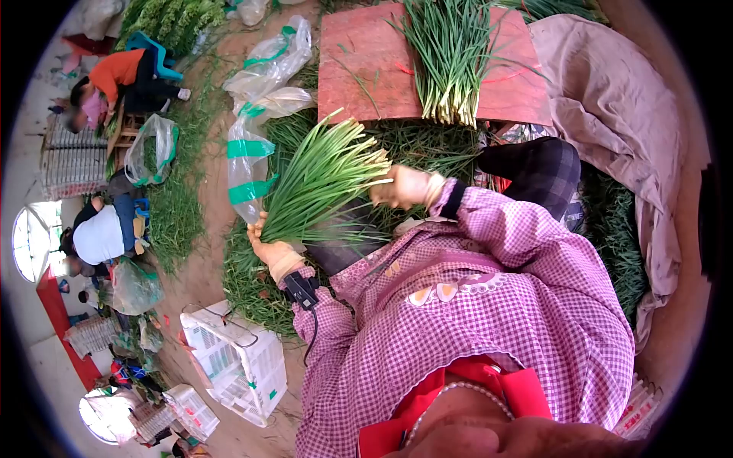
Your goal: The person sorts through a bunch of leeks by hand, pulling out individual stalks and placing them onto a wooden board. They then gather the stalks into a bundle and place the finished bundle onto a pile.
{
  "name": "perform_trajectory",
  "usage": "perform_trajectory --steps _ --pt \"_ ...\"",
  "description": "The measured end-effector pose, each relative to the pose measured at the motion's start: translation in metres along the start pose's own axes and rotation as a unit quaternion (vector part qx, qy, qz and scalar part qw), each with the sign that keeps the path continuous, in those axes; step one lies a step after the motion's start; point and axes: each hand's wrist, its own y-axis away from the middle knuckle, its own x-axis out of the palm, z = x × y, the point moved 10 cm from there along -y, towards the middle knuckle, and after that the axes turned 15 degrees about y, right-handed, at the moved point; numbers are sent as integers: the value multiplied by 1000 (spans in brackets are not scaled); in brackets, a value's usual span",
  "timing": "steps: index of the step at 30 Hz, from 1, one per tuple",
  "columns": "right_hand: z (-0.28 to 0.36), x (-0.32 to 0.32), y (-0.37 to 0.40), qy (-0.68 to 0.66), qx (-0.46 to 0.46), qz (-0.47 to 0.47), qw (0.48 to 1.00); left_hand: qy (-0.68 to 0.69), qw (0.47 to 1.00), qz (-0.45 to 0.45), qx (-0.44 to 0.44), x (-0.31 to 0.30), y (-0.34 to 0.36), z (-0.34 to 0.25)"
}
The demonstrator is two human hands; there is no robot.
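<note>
Slantwise, our chive bunch [324, 179] runs from left hand [271, 250], closed around leaves [289, 217], to curled right hand [405, 188], hold unclear.

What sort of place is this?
Probably a produce sorting or packing shed: the person holds a bunch of long green stalks, leafy trimmings litter the floor, and a white plastic crate stands nearby.

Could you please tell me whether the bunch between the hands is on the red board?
Off: the left hand holds the bunch on the near side of the board.
</note>
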Motion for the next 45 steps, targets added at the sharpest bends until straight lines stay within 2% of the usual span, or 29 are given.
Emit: perform_trajectory --steps 1,2,3,5,6,8,9,11,12,14,17,18,19,20,21,23,24,25,27,29,31,33,34,35,37,41,43,44,45 --pt "0 -15 13 122 -174 -95 973 -8 999 -26 20 -5 1 -6" --pt "-40 -40 19 11 79 -95 992 -15 998 -53 39 -10 1 -12" --pt "-72 -49 47 -101 326 -89 936 -14 998 -53 40 -13 0 -14" --pt "-80 -56 51 -197 315 -93 924 2 999 -32 12 -21 -9 -16" --pt "-59 -61 49 -166 320 -79 930 1 999 -34 8 -30 -15 -22" --pt "-38 -59 34 -141 301 -76 940 99 986 20 -135 -28 -24 -4" --pt "-29 -57 25 -140 287 -85 944 99 986 21 -135 -21 -21 3" --pt "-39 -52 14 -131 279 -111 945 -8 1000 -18 4 -13 -11 -5" --pt "-38 -54 14 -127 281 -117 944 -10 1000 -17 6 -12 -11 -8" --pt "-37 -63 20 -126 291 -141 938 64 995 26 -73 -3 -8 4" --pt "-67 -73 37 -110 327 -156 925 72 994 -5 -87 -20 -15 -5" --pt "-85 -83 41 -24 322 -190 927 73 994 -5 -86 -18 -12 -2" --pt "-102 -93 46 61 314 -222 921 39 998 -17 -36 -16 -7 -6" --pt "-115 -103 54 149 325 -224 906 6 999 -29 14 -15 -5 -13" --pt "-121 -91 66 56 422 -114 898 7 999 -27 15 -14 -6 -15" --pt "-145 -79 55 92 285 -118 947 59 996 -6 -60 -13 -8 -6" --pt "-122 -73 44 106 227 -92 964 57 996 -8 -61 -17 -11 -8" --pt "-84 -65 39 -54 269 -72 959 43 998 -19 -37 -23 -16 -13" --pt "-37 -52 20 -103 249 -65 961 28 999 -31 -12 -26 -17 -14" --pt "-24 -37 7 -51 271 -53 960 55 996 9 -74 -10 -9 3" --pt "-41 -36 4 -109 269 -89 953 55 997 6 -56 -20 -16 -9" --pt "-63 -35 9 -128 276 -125 944 55 995 -24 -77 -19 -11 0" --pt "-66 -39 18 -111 326 -128 930 17 1000 -20 -13 -4 2 2" --pt "-95 -40 26 -139 369 -153 906 19 1000 -20 -10 -3 3 1" --pt "-124 -54 47 -134 392 -166 895 13 999 -31 6 -3 3 -3" --pt "-127 -55 67 -96 410 -125 898 8 999 -32 23 10 5 4" --pt "-122 -19 56 -112 363 -1 925 11 999 -19 31 15 0 7" --pt "-105 -1 44 -162 217 38 962 13 1000 -20 17 7 -11 3" --pt "-85 11 34 -51 121 71 989 14 1000 -21 4 3 -18 2"
